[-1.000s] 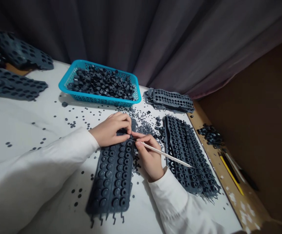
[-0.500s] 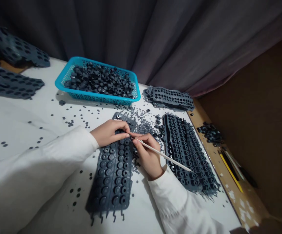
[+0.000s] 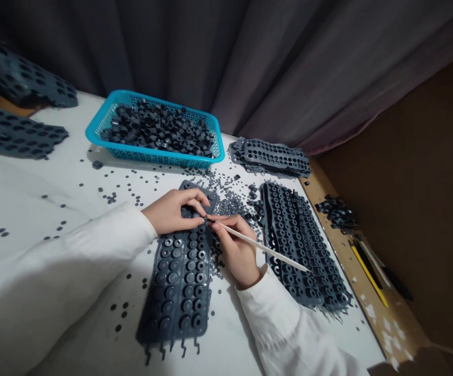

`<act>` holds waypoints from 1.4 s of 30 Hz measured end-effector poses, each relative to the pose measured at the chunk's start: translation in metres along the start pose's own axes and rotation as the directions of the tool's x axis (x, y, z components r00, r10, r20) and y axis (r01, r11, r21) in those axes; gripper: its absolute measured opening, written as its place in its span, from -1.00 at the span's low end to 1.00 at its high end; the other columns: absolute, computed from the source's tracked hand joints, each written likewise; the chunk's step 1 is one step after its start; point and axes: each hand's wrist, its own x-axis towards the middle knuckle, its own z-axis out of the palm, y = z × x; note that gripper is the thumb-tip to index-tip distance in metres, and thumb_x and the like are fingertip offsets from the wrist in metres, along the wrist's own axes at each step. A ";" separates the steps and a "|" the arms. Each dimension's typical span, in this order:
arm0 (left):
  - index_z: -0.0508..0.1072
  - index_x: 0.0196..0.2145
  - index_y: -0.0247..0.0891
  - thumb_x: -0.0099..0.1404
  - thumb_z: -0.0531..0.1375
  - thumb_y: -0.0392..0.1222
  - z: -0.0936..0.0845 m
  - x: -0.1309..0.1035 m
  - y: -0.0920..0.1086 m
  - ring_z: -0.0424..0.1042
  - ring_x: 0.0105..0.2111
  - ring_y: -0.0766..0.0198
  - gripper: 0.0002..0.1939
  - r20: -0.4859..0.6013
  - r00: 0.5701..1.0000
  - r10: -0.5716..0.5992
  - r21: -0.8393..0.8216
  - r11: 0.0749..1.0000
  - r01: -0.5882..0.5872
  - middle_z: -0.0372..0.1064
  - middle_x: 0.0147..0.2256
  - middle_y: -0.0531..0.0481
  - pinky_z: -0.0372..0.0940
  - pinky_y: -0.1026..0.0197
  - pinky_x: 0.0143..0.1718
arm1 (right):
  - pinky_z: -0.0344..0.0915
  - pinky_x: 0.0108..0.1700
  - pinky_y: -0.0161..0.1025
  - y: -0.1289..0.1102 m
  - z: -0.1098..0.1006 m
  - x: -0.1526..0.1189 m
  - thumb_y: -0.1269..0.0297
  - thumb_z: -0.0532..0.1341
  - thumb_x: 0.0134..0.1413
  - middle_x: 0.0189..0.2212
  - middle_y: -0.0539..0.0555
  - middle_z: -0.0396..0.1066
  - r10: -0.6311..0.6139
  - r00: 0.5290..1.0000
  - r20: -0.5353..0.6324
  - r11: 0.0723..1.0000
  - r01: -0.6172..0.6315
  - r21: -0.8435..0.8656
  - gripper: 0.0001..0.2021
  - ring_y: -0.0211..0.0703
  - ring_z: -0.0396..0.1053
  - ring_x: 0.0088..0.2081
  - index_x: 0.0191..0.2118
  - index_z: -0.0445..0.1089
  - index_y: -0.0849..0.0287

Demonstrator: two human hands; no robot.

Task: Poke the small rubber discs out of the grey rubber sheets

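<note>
A dark grey moulded rubber sheet [image 3: 181, 290] with rows of round raised parts lies lengthwise before me on the white table. My left hand [image 3: 174, 211] rests over its upper half; thumb and index finger are apart, with the fingertips close to the sheet's right edge. In my right hand [image 3: 238, 248] is a thin white stick-like tool [image 3: 267, 250], pinched between thumb and fingers. Its working end points left, near my left fingertips, and is too small to make out. Small dark discs [image 3: 230, 204] lie scattered beside the sheet.
Behind stands a blue basket [image 3: 156, 156] full of small dark rubber pieces. To the right lie more ring-covered sheets [image 3: 300, 245] and a stack of perforated sheets [image 3: 275, 156]. Other perforated sheets [image 3: 19, 130] lie far left. A yellow-handled tool [image 3: 369, 274] lies beyond the table edge.
My left thumb and index finger have spread apart from being close together. My right hand keeps the white tool at nearly the same place. The view has shifted slightly.
</note>
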 end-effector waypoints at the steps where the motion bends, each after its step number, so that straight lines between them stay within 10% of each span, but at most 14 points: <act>1: 0.30 -0.23 -0.23 0.10 0.20 -0.30 0.000 0.000 0.000 0.48 -0.25 0.26 -0.76 -0.002 1.000 0.000 0.011 1.000 0.000 0.52 -0.34 0.07 0.24 0.16 -0.05 | 0.33 -0.08 -0.15 0.000 0.000 0.000 0.32 0.24 0.06 -0.28 0.06 0.53 0.007 1.000 0.001 1.000 -0.007 0.004 -0.92 -0.13 0.47 -0.19 -0.43 0.35 0.12; 10: 0.25 -0.27 -0.23 0.12 0.17 -0.27 0.002 0.000 0.000 0.46 -0.29 0.27 -0.80 -0.031 1.000 -0.006 -0.007 1.000 0.006 0.46 -0.40 0.09 0.27 0.19 -0.13 | 0.37 -0.10 -0.11 0.003 0.002 0.002 0.28 0.27 0.03 -0.26 0.08 0.53 0.098 0.995 0.013 0.973 -0.099 0.209 -0.89 -0.12 0.48 -0.22 -0.44 0.34 0.14; 42: 0.23 -0.33 -0.22 0.08 0.15 -0.35 0.004 0.000 0.003 0.42 -0.35 0.33 -0.81 -0.029 1.000 0.009 -0.029 1.000 -0.010 0.42 -0.45 0.15 0.23 0.27 -0.20 | 0.34 -0.13 -0.19 0.000 0.004 0.003 0.32 0.22 0.09 -0.32 0.03 0.52 -0.048 0.998 -0.027 0.998 0.047 -0.032 -0.90 -0.15 0.46 -0.19 -0.43 0.36 0.13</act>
